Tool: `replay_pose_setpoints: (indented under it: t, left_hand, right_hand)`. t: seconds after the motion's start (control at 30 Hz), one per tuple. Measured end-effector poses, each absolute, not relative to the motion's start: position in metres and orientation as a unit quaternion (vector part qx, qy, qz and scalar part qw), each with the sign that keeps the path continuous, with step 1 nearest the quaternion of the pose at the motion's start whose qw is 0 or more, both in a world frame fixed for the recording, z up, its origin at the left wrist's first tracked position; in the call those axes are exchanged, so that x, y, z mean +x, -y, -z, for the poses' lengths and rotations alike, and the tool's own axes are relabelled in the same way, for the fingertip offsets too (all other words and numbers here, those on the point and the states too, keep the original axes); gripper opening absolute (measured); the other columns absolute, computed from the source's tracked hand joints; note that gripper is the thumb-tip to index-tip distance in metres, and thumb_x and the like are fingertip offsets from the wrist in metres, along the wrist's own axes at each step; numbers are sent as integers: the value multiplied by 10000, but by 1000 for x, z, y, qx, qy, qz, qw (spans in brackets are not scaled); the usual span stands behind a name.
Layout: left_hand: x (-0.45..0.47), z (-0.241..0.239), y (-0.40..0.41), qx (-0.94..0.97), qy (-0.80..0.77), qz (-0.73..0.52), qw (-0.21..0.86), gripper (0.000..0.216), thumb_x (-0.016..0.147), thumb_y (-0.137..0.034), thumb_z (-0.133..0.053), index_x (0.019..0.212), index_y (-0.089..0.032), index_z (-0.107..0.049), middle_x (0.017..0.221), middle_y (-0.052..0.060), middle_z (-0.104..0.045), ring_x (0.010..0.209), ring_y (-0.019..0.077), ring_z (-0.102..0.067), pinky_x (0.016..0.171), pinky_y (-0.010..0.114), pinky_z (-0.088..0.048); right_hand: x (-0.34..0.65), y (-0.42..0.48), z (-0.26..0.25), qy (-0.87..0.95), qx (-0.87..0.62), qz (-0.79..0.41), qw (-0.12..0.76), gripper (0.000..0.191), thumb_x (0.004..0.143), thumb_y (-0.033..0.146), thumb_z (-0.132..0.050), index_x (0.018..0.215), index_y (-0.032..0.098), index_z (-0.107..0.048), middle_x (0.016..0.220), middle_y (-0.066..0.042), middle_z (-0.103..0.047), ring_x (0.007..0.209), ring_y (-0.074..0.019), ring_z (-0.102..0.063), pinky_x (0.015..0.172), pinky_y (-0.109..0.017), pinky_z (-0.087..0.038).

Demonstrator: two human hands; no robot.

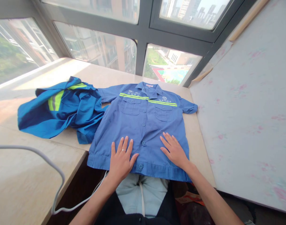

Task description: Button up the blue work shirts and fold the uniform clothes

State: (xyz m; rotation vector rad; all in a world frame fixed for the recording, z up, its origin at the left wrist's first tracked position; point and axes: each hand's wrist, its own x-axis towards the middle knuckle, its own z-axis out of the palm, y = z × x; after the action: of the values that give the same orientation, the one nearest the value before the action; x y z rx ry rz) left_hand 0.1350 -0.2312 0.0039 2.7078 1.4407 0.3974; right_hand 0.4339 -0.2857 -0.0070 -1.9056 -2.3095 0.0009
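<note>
A blue short-sleeved work shirt [133, 125] lies spread face up, buttoned down the middle, its collar toward the window. Yellow-green reflective stripes cross its chest above two flap pockets, and its hem hangs over the near edge. My left hand [121, 157] rests flat on the lower left front, fingers spread, a ring on one finger. On the lower right front lies my right hand [174, 150], also flat with fingers apart. Neither hand grips the cloth. A darker blue garment [86, 106] with a reflective stripe sits crumpled at the left, against the shirt's sleeve and side.
The pale stone ledge [23, 165] carries both garments and runs along the windows [100, 47]. A grey-white cable [59, 170] loops over its left part and below the edge. At the right stands a white floral-patterned panel [248, 125].
</note>
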Motion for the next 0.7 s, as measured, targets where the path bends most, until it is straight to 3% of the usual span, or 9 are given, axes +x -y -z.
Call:
replay_pose_setpoints:
  t: [0.2, 0.57, 0.7]
  left_hand:
    - [135, -7, 236, 858, -499, -119, 26, 573, 975, -480, -415, 1479, -209, -434, 1552, 152, -364, 1445, 408, -293, 1094, 771, -71]
    - [132, -18, 238, 846, -525, -80, 41, 590, 964, -489, -434, 1479, -201, -435, 1554, 144, -362, 1451, 403, -283, 1108, 742, -143]
    - [134, -20, 234, 837, -533, -103, 73, 532, 954, -439, -473, 1415, -178, -521, 1520, 166, -418, 1434, 416, -312, 1080, 764, -185]
  right_hand:
    - [436, 285, 10, 770, -633, -2, 82, 530, 1023, 437, -348, 1477, 176, -436, 1571, -122, -354, 1465, -274, -310, 1175, -520, -302]
    - [438, 285, 12, 763, -637, -32, 104, 528, 1013, 450, -377, 1483, 215, -429, 1572, -103, -358, 1469, -267, -303, 1174, -533, -299]
    - [435, 283, 9, 746, -647, -68, 144, 517, 1007, 472, -382, 1449, 222, -478, 1551, -114, -394, 1458, -272, -328, 1165, -568, -298]
